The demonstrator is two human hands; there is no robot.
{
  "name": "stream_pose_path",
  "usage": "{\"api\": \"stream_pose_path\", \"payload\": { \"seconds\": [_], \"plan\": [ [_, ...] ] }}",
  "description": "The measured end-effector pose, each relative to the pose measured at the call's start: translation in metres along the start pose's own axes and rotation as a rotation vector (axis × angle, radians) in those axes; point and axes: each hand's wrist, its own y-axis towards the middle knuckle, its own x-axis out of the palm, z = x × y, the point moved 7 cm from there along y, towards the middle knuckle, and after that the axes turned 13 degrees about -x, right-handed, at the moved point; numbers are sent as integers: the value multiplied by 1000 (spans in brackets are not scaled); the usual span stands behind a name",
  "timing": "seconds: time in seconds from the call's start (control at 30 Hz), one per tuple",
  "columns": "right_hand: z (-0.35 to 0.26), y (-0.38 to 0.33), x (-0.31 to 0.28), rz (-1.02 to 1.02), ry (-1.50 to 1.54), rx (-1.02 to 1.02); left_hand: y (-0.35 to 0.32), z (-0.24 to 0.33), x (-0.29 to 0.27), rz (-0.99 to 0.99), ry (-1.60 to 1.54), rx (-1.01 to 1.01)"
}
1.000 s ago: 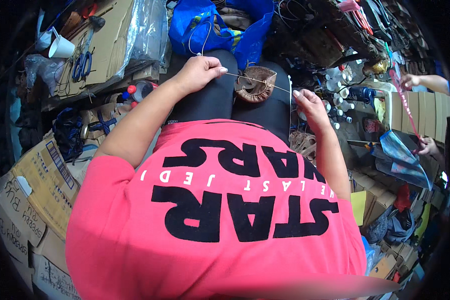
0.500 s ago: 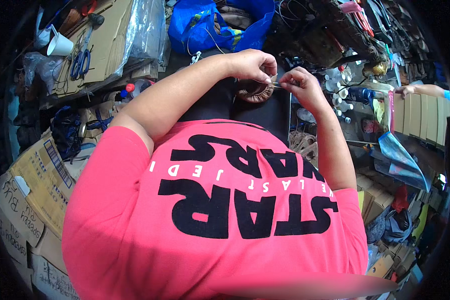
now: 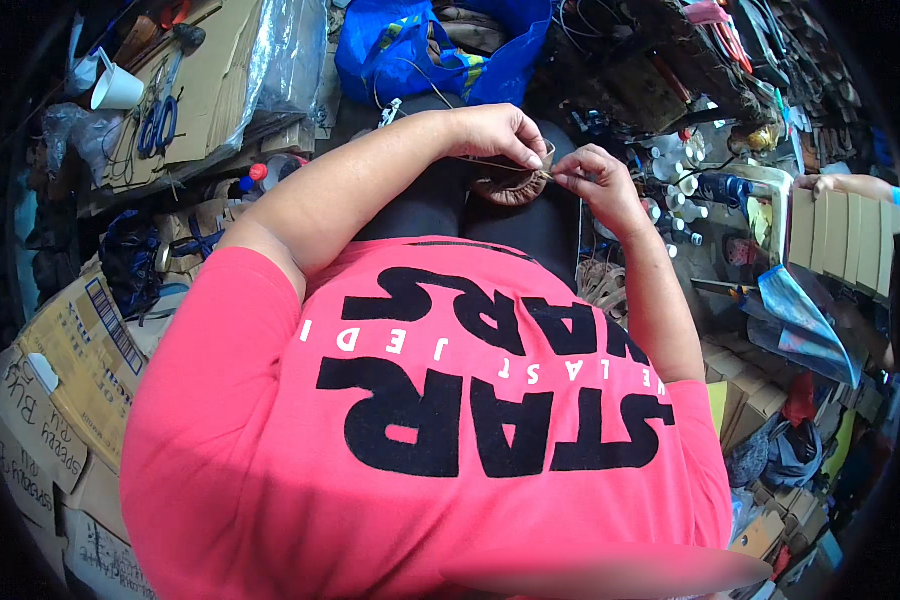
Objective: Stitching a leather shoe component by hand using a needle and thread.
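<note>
A brown leather shoe piece (image 3: 510, 190) with a puckered, gathered rim rests between my thighs, over the dark trousers. My left hand (image 3: 505, 135) comes over it from the left, thumb and fingers pinched together at its upper right edge. At the same edge, from the right, my right hand (image 3: 600, 180) is closed in a pinch. Its fingertips almost meet those of the left. Something thin and pale, like a thread or needle, shows at the right fingertips, too small to name surely. The left hand partly covers the far side of the piece.
A blue bag (image 3: 440, 50) with brown pieces inside stands ahead. On the left are flat cardboard (image 3: 215, 95), scissors (image 3: 158, 125) and a white cup (image 3: 118, 88). Several bottles (image 3: 685, 190) stand right. Another person's hand (image 3: 818, 184) touches a stack of tan boards (image 3: 840, 240).
My right hand has shifted slightly left and down, closer to the piece's edge. The pale thin line between the hands shows less now. The left hand stays nearly in place.
</note>
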Motion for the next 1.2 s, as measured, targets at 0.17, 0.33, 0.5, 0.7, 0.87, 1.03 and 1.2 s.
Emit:
{"api": "stream_pose_path", "payload": {
  "seconds": [0.17, 0.33, 0.5, 0.7, 0.87, 1.03, 1.2],
  "plan": [
    [-7, 2, -3, -21, 5, 15, 0, -1, 1, 10, -46, -5],
    [-11, 1, 0, -19, -56, 6, 2, -1, 1, 21, -28, -7],
    [-12, -9, 3, 99, -88, -3, 2, -6, 0, 30, -16, -26],
    [-25, -17, 3, 104, -147, -44, 2, -4, 6, -73, 29, -36],
    [-43, -11, 3, -13, -324, -65, 7, -4, 10, -91, 231, -34],
    [-64, 6, 15, -304, -803, -199, 5, 4, 12, -116, 326, 28],
    [-44, 16, 17, -338, -648, -115, 11, 8, 5, -18, 153, 33]
  ]
}}
